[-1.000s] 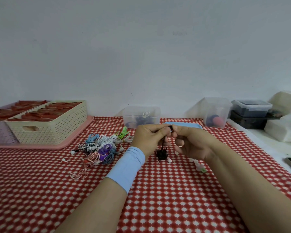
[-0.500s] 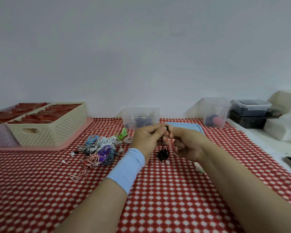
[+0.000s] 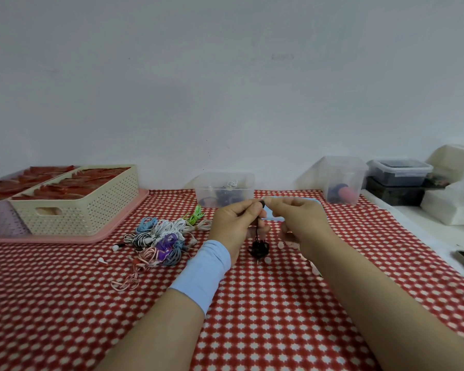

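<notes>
The job looked to be in its middle stage, judging by how things lay. The left hand point(image 3: 235, 226) had its grip pinched on one black earphone point(image 3: 258, 249) just below the head, with the coiled cable hanging under the fingers and its lowest loops at or just above the red-checked worktop point(image 3: 252, 317). The right hand point(image 3: 298, 220) met it from three o'clock, its grip closed by thumb and forefinger on the earbud point(image 3: 261, 203). This was probably to seat a tip, though whether one was on could not be told. At nine o'clock of the hands lay a pile of bundled earphones point(image 3: 160, 236), seemingly waiting their turn. At least seven colours showed, but the tangle was too dense for an exact count. Two loose white ear tips point(image 3: 280, 245) lay beside the coil at four o'clock, and any others were hidden by the right wrist. One open clear tub point(image 3: 224, 187) at twelve o'clock held a few earphones, likely finished ones. A second clear tub point(image 3: 344, 180) stood at two o'clock. One cream basket point(image 3: 75, 210) sat at ten o'clock.
</notes>
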`<action>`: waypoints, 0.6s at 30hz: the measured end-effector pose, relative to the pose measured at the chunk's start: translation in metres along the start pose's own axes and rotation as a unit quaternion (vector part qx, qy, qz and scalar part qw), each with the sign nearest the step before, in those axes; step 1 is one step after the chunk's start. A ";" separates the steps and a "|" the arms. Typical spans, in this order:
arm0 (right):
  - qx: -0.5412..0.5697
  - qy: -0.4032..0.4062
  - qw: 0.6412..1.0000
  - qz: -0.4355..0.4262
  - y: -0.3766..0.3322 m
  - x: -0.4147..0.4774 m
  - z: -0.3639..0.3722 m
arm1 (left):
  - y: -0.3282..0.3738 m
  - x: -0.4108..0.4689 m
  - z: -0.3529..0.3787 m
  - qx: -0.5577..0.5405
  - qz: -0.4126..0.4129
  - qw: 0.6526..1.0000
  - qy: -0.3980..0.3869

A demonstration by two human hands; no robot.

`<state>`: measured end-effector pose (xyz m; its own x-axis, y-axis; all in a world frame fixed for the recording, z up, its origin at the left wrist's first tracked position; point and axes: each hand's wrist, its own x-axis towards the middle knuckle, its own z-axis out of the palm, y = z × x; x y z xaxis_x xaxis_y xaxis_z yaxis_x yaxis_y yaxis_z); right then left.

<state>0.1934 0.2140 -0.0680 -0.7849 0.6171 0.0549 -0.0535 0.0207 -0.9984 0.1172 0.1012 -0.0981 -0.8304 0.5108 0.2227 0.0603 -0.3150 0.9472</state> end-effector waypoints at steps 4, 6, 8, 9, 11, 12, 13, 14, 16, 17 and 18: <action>-0.103 -0.021 0.980 -0.169 0.002 0.005 -0.001 | -0.001 0.001 -0.001 -0.004 -0.032 0.999 -0.006; -0.133 -0.042 0.975 -0.172 0.002 0.007 -0.004 | -0.001 0.001 -0.002 -0.011 -0.043 0.999 -0.010; -0.168 -0.052 0.968 -0.181 0.003 0.009 -0.007 | 0.000 0.001 -0.003 -0.015 -0.049 0.999 -0.013; -0.185 -0.053 0.963 -0.189 0.004 0.010 -0.009 | 0.000 0.002 -0.003 -0.015 -0.051 0.998 -0.014; -0.199 -0.061 0.958 -0.198 0.004 0.011 -0.013 | 0.001 0.001 -0.003 -0.013 -0.053 0.998 -0.015; -0.195 -0.071 0.958 -0.199 0.003 0.011 -0.015 | 0.001 0.001 -0.003 -0.012 -0.053 0.998 -0.015; -0.190 -0.081 0.958 -0.197 0.003 0.011 -0.017 | 0.001 0.001 -0.004 -0.011 -0.053 0.998 -0.014; -0.185 -0.088 0.960 -0.191 0.002 0.011 -0.019 | 0.001 0.001 -0.004 -0.008 -0.053 0.998 -0.017; -0.174 -0.093 0.965 -0.173 0.002 0.013 -0.022 | 0.002 0.000 -0.005 0.002 -0.053 0.998 -0.031; -0.173 -0.092 0.967 -0.165 0.001 0.013 -0.023 | 0.003 0.000 -0.006 0.013 -0.052 0.998 -0.040; -0.172 -0.093 0.968 -0.155 0.001 0.014 -0.023 | 0.003 -0.001 -0.006 0.024 -0.053 0.997 -0.048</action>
<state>0.1970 0.2410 -0.0688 -0.8639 0.3871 0.3224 -0.1202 0.4631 -0.8781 0.1143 0.0949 -0.0966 -0.7763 0.6146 0.1402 0.0044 -0.2171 0.9761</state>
